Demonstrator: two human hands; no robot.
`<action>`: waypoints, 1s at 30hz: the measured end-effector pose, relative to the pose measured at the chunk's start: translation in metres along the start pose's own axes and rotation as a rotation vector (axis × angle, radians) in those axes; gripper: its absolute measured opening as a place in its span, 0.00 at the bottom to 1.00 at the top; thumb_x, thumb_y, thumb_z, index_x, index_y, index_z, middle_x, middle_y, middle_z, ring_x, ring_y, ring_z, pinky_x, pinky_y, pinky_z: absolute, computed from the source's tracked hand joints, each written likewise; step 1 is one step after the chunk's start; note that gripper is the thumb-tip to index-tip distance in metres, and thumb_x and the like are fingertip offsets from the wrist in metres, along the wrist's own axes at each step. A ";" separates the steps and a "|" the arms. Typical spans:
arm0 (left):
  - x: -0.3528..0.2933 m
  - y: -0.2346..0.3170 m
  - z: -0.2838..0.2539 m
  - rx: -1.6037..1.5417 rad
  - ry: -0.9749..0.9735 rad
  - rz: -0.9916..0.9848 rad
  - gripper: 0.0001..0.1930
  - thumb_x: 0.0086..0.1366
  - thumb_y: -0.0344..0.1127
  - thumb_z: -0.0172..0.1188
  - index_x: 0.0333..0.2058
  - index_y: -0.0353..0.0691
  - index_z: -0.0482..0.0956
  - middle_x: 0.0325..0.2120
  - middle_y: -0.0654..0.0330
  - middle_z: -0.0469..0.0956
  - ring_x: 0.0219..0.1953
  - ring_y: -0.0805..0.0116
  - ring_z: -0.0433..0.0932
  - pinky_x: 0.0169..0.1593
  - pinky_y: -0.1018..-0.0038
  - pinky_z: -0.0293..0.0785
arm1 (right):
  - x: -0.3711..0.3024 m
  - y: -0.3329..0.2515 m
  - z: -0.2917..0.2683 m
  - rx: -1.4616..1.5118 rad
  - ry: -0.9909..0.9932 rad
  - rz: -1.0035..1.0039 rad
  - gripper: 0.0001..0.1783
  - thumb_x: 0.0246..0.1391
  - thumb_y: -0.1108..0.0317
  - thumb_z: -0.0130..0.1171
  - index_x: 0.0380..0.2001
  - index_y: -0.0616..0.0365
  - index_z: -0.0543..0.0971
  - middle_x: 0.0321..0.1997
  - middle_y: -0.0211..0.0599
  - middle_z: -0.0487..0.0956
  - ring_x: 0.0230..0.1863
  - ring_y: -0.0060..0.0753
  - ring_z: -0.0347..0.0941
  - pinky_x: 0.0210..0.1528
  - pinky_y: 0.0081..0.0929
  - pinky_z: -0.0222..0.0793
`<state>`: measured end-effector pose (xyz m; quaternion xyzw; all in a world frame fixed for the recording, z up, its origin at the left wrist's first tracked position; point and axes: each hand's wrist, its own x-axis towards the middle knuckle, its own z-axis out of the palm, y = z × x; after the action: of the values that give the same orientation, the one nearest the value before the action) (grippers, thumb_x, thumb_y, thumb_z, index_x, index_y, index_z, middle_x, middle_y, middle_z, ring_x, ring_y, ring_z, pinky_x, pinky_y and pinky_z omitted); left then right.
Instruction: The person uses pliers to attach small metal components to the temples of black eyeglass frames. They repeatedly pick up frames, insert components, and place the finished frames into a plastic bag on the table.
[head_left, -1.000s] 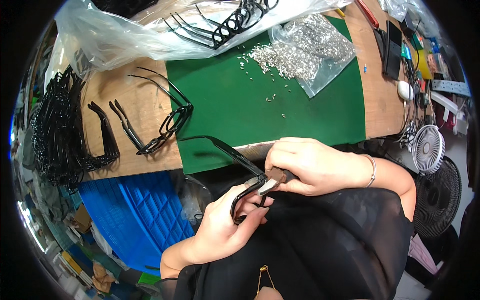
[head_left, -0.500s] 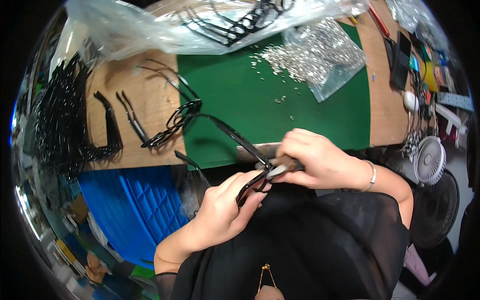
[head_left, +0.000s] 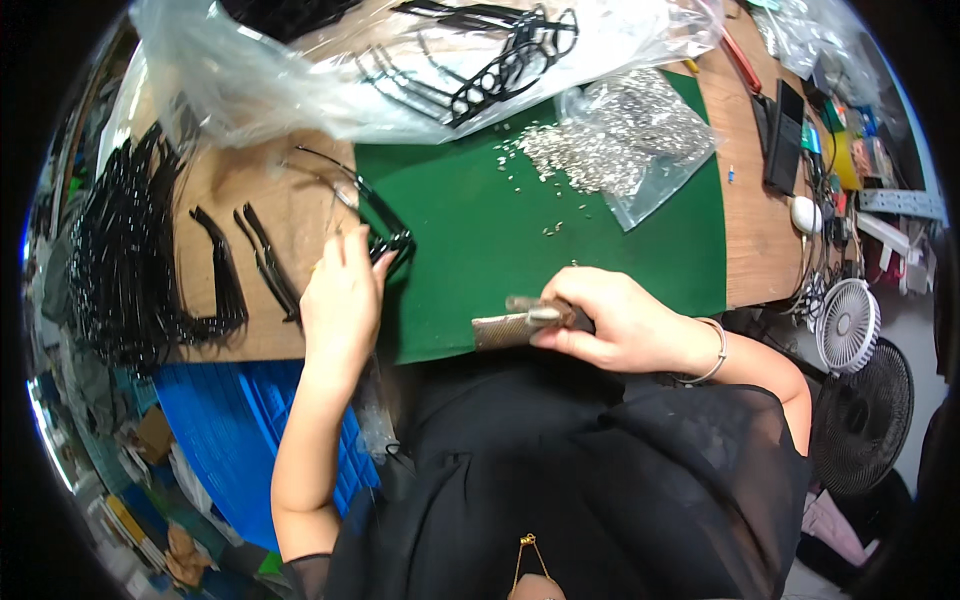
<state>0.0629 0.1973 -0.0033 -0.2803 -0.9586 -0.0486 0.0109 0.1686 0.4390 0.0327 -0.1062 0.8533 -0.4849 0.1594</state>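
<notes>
My right hand (head_left: 625, 322) is wrapped round a pair of pliers (head_left: 550, 315), whose worn metal head points left above the front edge of the green mat. My left hand (head_left: 342, 300) has reached to the mat's left edge, its fingers and thumb closed on a black eyeglass frame (head_left: 395, 243). The fingers hide part of the frame, and other frames overlap it there. Thin black temple arms (head_left: 268, 262) stick out to the left of this hand. Below the pliers, a textured metal plate (head_left: 502, 333) projects at the table's front edge.
Tiny silvery parts (head_left: 640, 130) spill from a clear bag onto the green mat (head_left: 460, 240). Black frames (head_left: 500, 75) lie on plastic sheeting at the back. A pile of black temples (head_left: 120, 250) stands left; a blue crate (head_left: 215, 430) sits below. A phone (head_left: 786, 135) lies right.
My left hand has gone from beside the pliers to the frames at the left, and the frame is away from the pliers. My right hand still holds the pliers in nearly the same place.
</notes>
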 end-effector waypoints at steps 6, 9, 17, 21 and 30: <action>0.027 0.014 -0.013 -0.224 0.114 0.167 0.20 0.53 0.35 0.59 0.42 0.33 0.66 0.34 0.49 0.71 0.36 0.54 0.72 0.39 0.65 0.68 | -0.029 0.018 -0.007 0.036 0.149 0.206 0.12 0.45 0.64 0.59 0.25 0.61 0.70 0.24 0.44 0.70 0.28 0.43 0.69 0.30 0.33 0.64; 0.091 0.068 -0.031 -0.439 0.344 0.267 0.18 0.52 0.35 0.60 0.39 0.32 0.68 0.36 0.48 0.71 0.39 0.54 0.70 0.43 0.68 0.67 | -0.029 0.014 -0.001 -0.025 0.136 0.152 0.12 0.45 0.65 0.59 0.26 0.62 0.70 0.25 0.45 0.71 0.28 0.44 0.69 0.30 0.33 0.64; 0.195 0.088 0.022 -0.398 0.579 0.271 0.08 0.55 0.35 0.55 0.31 0.38 0.77 0.31 0.56 0.76 0.37 0.57 0.73 0.44 0.68 0.66 | -0.045 0.018 0.010 0.026 0.131 0.116 0.11 0.43 0.67 0.61 0.27 0.60 0.71 0.24 0.42 0.71 0.26 0.39 0.70 0.29 0.29 0.66; 0.179 0.087 -0.037 -1.603 0.244 0.087 0.13 0.63 0.37 0.48 0.35 0.30 0.73 0.35 0.55 0.76 0.38 0.64 0.75 0.42 0.72 0.71 | -0.041 0.024 0.006 0.111 0.210 0.175 0.11 0.45 0.66 0.59 0.28 0.62 0.71 0.26 0.43 0.73 0.28 0.41 0.72 0.32 0.30 0.66; 0.175 0.041 -0.056 -2.621 -0.548 0.280 0.20 0.67 0.37 0.37 0.48 0.23 0.60 0.39 0.49 0.73 0.19 0.78 0.66 0.48 0.70 0.69 | -0.034 0.028 0.001 0.081 0.183 0.145 0.10 0.45 0.68 0.58 0.27 0.62 0.70 0.25 0.45 0.72 0.28 0.44 0.71 0.31 0.31 0.65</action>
<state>-0.0631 0.3195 0.0642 -0.1796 -0.1414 -0.8639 -0.4488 0.2001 0.4634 0.0140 0.0071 0.8495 -0.5138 0.1197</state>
